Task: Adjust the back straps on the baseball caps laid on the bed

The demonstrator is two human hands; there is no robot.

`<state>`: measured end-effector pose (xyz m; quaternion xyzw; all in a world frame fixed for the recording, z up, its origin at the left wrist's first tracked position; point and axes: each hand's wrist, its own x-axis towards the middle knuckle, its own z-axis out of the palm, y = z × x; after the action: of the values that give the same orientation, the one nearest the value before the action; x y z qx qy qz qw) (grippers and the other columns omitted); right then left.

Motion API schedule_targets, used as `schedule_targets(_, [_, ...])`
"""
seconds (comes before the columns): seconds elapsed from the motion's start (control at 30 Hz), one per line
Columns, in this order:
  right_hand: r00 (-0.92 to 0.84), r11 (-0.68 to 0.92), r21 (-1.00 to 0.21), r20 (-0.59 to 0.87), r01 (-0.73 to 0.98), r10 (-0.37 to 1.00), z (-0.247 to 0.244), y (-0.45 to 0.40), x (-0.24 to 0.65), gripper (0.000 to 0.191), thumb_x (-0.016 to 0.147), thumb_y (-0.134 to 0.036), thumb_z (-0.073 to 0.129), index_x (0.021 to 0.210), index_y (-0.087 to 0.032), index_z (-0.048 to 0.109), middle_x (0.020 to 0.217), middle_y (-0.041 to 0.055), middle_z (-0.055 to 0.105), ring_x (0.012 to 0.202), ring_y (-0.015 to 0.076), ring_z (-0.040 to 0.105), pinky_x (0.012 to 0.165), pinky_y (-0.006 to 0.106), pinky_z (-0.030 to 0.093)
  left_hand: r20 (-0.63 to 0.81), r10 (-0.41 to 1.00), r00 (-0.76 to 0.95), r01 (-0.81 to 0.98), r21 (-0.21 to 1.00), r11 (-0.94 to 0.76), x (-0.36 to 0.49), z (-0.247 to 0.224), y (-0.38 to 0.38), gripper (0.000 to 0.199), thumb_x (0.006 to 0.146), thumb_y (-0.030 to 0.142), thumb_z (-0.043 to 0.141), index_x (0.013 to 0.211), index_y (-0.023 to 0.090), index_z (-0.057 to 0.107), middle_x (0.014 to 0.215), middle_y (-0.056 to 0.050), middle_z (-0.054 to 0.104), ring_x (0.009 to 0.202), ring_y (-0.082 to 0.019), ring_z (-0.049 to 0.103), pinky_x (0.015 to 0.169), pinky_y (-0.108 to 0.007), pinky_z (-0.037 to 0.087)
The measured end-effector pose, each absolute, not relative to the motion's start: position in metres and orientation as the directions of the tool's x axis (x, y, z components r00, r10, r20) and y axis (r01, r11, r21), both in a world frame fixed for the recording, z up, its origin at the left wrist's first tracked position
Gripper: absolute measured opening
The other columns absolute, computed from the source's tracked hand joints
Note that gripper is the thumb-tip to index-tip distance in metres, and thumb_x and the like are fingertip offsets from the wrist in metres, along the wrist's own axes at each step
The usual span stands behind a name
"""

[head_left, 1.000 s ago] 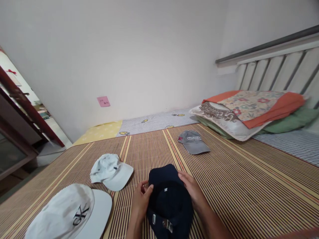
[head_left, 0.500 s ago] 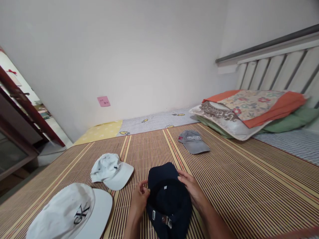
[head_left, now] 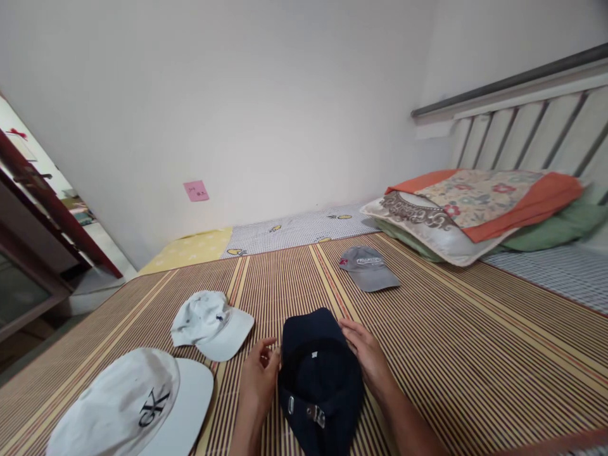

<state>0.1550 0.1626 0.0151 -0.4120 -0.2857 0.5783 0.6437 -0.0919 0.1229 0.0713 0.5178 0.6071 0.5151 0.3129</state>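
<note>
A dark navy cap (head_left: 323, 386) lies upside down on the striped mat, its inside and back strap with metal buckle facing me and its brim pointing away. My left hand (head_left: 259, 380) is at the cap's left edge, thumb and forefinger apart, the thumb tip close to the fabric. On the other side, my right hand (head_left: 368, 354) rests along the cap's right edge with fingers stretched out; its thumb is mostly hidden. Left of my hands are a large white cap (head_left: 123, 399) with black letters and a smaller white cap (head_left: 211, 324). Farther off sits a grey cap (head_left: 368, 269).
The striped mat (head_left: 451, 354) covers most of the bed. Pillows (head_left: 489, 202) are stacked at the right by a slatted headboard (head_left: 527, 133). A white wall (head_left: 285, 107) with a pink note (head_left: 196, 190) stands behind. A dark red door (head_left: 52, 196) is at the far left.
My left hand has drawn slightly left, its fingers loosening from the cap's edge. My right fingertips have shifted a little outward. The navy cap stays nearly in place.
</note>
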Motion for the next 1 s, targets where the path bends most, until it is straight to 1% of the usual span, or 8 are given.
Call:
schedule_targets(0.17, [0.157, -0.023, -0.888, -0.106, -0.459, 0.982, 0.017, 0.161, 0.154, 0.041, 0.064, -0.045, 0.092, 0.097, -0.024, 0.082, 0.103, 0.009, 0.084, 0.103, 0.0341, 0.077, 0.101, 0.05, 0.054, 0.113, 0.993, -0.023, 0.382, 0.919, -0.096, -0.092, 0.093, 0.111, 0.035, 0.077, 0.05, 0.071, 0.093, 0.02, 0.079, 0.076, -0.003, 0.069, 0.061, -0.017, 0.053, 0.061, -0.03, 0.042])
schedule_targets(0.3, [0.157, -0.027, -0.908, -0.101, -0.418, 0.982, 0.017, 0.161, 0.155, 0.04, 0.063, -0.045, 0.091, 0.096, -0.023, 0.083, 0.101, 0.0098, 0.084, 0.101, 0.0352, 0.077, 0.098, 0.05, 0.055, 0.014, 0.981, 0.194, 0.357, 0.93, -0.084, -0.093, 0.1, 0.103, 0.031, 0.087, 0.048, 0.067, 0.09, 0.021, 0.08, 0.08, -0.006, 0.074, 0.074, -0.02, 0.062, 0.065, -0.028, 0.044])
schedule_targets(0.37, [0.156, -0.027, -0.913, -0.099, -0.406, 0.983, 0.017, 0.161, 0.156, 0.041, 0.064, -0.046, 0.09, 0.096, -0.022, 0.083, 0.101, 0.0102, 0.084, 0.1, 0.0351, 0.077, 0.097, 0.049, 0.056, -0.036, 0.968, 0.249, 0.335, 0.941, -0.051, -0.096, 0.101, 0.1, 0.035, 0.09, 0.052, 0.064, 0.091, 0.02, 0.079, 0.081, -0.007, 0.075, 0.066, -0.017, 0.062, 0.058, -0.026, 0.043])
schedule_targets(0.47, [0.161, -0.028, -0.92, -0.098, -0.392, 0.982, 0.018, 0.161, 0.156, 0.042, 0.064, -0.048, 0.089, 0.095, -0.022, 0.082, 0.099, 0.0102, 0.085, 0.097, 0.0346, 0.078, 0.094, 0.048, 0.057, -0.148, 0.94, 0.308, 0.306, 0.951, 0.05, -0.099, 0.102, 0.096, 0.043, 0.09, 0.059, 0.063, 0.095, 0.018, 0.077, 0.087, -0.006, 0.075, 0.045, -0.009, 0.052, 0.045, -0.023, 0.035])
schedule_targets(0.6, [0.157, -0.026, -0.929, -0.09, -0.369, 0.984, 0.02, 0.16, 0.156, 0.042, 0.066, -0.049, 0.087, 0.097, -0.021, 0.082, 0.103, 0.0103, 0.084, 0.099, 0.0335, 0.078, 0.093, 0.046, 0.058, -0.265, 0.872, 0.412, 0.23, 0.956, 0.182, -0.099, 0.101, 0.094, 0.045, 0.078, 0.058, 0.079, 0.096, 0.018, 0.074, 0.088, -0.001, 0.069, 0.046, -0.01, 0.062, 0.045, -0.022, 0.04])
schedule_targets(0.73, [0.156, -0.024, -0.939, -0.083, -0.344, 0.984, 0.022, 0.159, 0.156, 0.041, 0.065, -0.05, 0.087, 0.094, -0.021, 0.082, 0.101, 0.0106, 0.085, 0.099, 0.0332, 0.078, 0.092, 0.044, 0.059, -0.292, 0.855, 0.429, 0.181, 0.955, 0.236, -0.098, 0.095, 0.096, 0.044, 0.063, 0.049, 0.093, 0.086, 0.016, 0.075, 0.082, 0.001, 0.066, 0.052, -0.01, 0.064, 0.053, -0.023, 0.047])
schedule_targets(0.87, [0.169, -0.025, -0.94, -0.087, -0.34, 0.982, 0.02, 0.16, 0.157, 0.042, 0.063, -0.051, 0.088, 0.092, -0.022, 0.082, 0.099, 0.0103, 0.085, 0.1, 0.034, 0.078, 0.093, 0.045, 0.059, -0.191, 0.913, 0.361, 0.137, 0.979, 0.15, -0.104, 0.085, 0.103, 0.041, 0.069, 0.053, 0.089, 0.074, 0.016, 0.071, 0.062, 0.001, 0.064, 0.054, -0.012, 0.059, 0.056, -0.024, 0.046])
schedule_targets(1.0, [0.187, -0.032, -0.937, -0.103, -0.349, 0.977, 0.017, 0.162, 0.156, 0.046, 0.061, -0.053, 0.089, 0.094, -0.021, 0.082, 0.101, 0.0109, 0.084, 0.101, 0.0339, 0.078, 0.096, 0.046, 0.058, -0.061, 0.981, 0.186, 0.104, 0.994, 0.042, -0.108, 0.081, 0.109, 0.044, 0.076, 0.057, 0.082, 0.071, 0.017, 0.066, 0.062, 0.002, 0.061, 0.055, -0.012, 0.058, 0.056, -0.024, 0.044])
